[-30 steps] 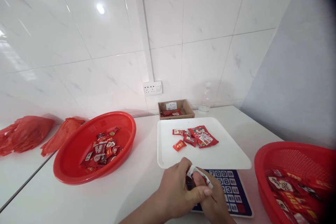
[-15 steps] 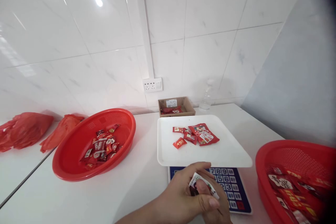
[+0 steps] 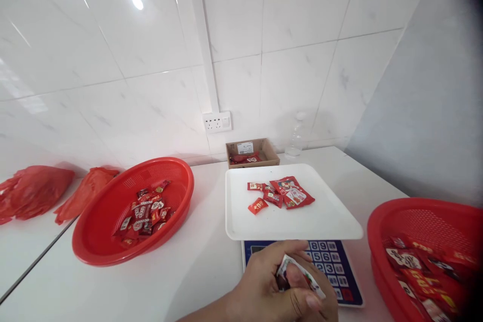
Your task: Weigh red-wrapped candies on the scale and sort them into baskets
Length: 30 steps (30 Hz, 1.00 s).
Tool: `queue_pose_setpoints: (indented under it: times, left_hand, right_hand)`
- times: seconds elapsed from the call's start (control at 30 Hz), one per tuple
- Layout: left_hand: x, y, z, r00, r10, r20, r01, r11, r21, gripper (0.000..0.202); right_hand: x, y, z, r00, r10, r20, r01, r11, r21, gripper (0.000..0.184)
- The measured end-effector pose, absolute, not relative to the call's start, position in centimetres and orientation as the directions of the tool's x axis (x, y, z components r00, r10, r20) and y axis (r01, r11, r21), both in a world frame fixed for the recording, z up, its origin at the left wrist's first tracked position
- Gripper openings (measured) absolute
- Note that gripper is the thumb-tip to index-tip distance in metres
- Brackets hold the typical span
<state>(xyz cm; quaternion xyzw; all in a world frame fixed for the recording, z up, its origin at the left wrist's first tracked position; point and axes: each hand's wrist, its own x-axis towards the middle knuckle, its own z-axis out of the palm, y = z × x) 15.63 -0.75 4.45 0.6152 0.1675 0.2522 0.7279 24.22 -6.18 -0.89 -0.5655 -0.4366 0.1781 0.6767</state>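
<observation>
Over the keypad of the scale, my left hand (image 3: 260, 282) is closed, its fingers and thumb curled round a small packet (image 3: 314, 286) with a white edge and printed coloured pictures. My right hand (image 3: 329, 289) is pressed against the left, closed on the same packet, and partly hidden behind it. Just beyond the hands sits the scale's white tray (image 3: 241, 224). On it lie several small red wrapped candies (image 3: 258, 206) and a larger red packet (image 3: 292, 192). The blue keypad (image 3: 345, 274) shows partly behind my hands.
Left stands a red plastic basket (image 3: 88, 246) with wrapped candies; another red basket (image 3: 381, 241) stands at right. Behind the scale are a cardboard box (image 3: 269, 152) and a clear bottle (image 3: 295, 138). Red plastic bags (image 3: 41, 191) lie far left, near the wall socket (image 3: 217, 122) side.
Both hands have shifted slightly right and down together with the packet, still closed on it. The view has moved a little. The candies on the tray stay where they were.
</observation>
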Motion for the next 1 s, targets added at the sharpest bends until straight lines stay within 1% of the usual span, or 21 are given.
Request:
queue_pose_setpoints:
  times: [0.07, 0.13, 0.2, 0.23, 0.33, 0.43, 0.5, 0.6, 0.7, 0.77, 0.83, 0.93, 1.0]
  left_hand:
    - [15.7, -0.3, 4.5, 0.820, 0.570, 0.048, -0.125, 0.097, 0.987, 0.065]
    - [15.8, 0.2, 4.4, 0.809, 0.583, 0.076, -0.107, 0.018, 0.994, 0.058]
    - [15.8, 0.5, 4.3, 0.794, 0.595, 0.122, -0.099, -0.070, 0.993, 0.048]
    - [15.9, 0.6, 4.2, 0.791, 0.599, 0.126, -0.093, -0.087, 0.992, 0.046]
    - [16.1, 0.8, 3.9, 0.770, 0.634, 0.069, -0.060, -0.036, 0.998, 0.047]
    - [16.3, 1.1, 4.0, 0.704, 0.710, 0.023, -0.059, 0.026, 0.998, 0.049]
    - [16.3, 1.3, 4.2, 0.659, 0.751, 0.035, -0.074, 0.018, 0.997, 0.049]
    - [16.2, 1.5, 4.8, 0.622, 0.779, 0.079, -0.093, -0.026, 0.995, 0.042]
    - [16.0, 1.7, 5.2, 0.629, 0.769, 0.109, -0.120, -0.043, 0.992, 0.031]
    - [15.9, 1.9, 5.4, 0.615, 0.776, 0.139, -0.111, -0.089, 0.990, 0.024]
    - [15.7, 2.2, 5.5, 0.582, 0.795, 0.172, -0.053, -0.174, 0.983, 0.020]
    - [15.4, 2.5, 5.6, 0.556, 0.805, 0.205, 0.057, -0.283, 0.957, 0.016]
    - [15.3, 2.6, 5.6, 0.552, 0.803, 0.226, 0.085, -0.323, 0.943, 0.016]
  right_hand:
    - [24.2, -5.5, -1.1, 0.536, 0.791, 0.294, 0.082, 0.297, -0.951, 0.039]
    - [24.4, -4.7, -1.3, 0.506, 0.829, 0.239, -0.041, 0.300, -0.953, 0.042]
    - [24.8, -4.1, -1.3, 0.485, 0.842, 0.235, -0.069, 0.305, -0.950, 0.043]
    - [25.0, -3.9, -1.4, 0.470, 0.850, 0.239, -0.068, 0.304, -0.950, 0.044]
    - [25.7, -3.6, -1.2, 0.416, 0.882, 0.221, -0.077, 0.276, -0.958, 0.049]
    - [26.0, -3.4, -0.6, 0.390, 0.889, 0.240, -0.023, 0.270, -0.963, 0.051]
    - [26.1, -3.3, 0.1, 0.411, 0.875, 0.257, 0.042, 0.263, -0.964, 0.045]
    - [26.2, -3.3, 1.1, 0.454, 0.849, 0.270, 0.099, 0.253, -0.962, 0.028]
    - [26.2, -3.4, 1.6, 0.486, 0.821, 0.300, 0.128, 0.273, -0.954, 0.025]
    - [26.1, -3.5, 1.7, 0.502, 0.808, 0.310, 0.143, 0.276, -0.950, 0.025]
    - [26.1, -3.5, 1.6, 0.499, 0.808, 0.314, 0.171, 0.264, -0.949, 0.023]
    - [26.0, -3.7, 1.4, 0.467, 0.814, 0.347, 0.265, 0.245, -0.933, 0.023]
    - [25.9, -3.8, 1.3, 0.450, 0.809, 0.379, 0.331, 0.243, -0.912, 0.025]
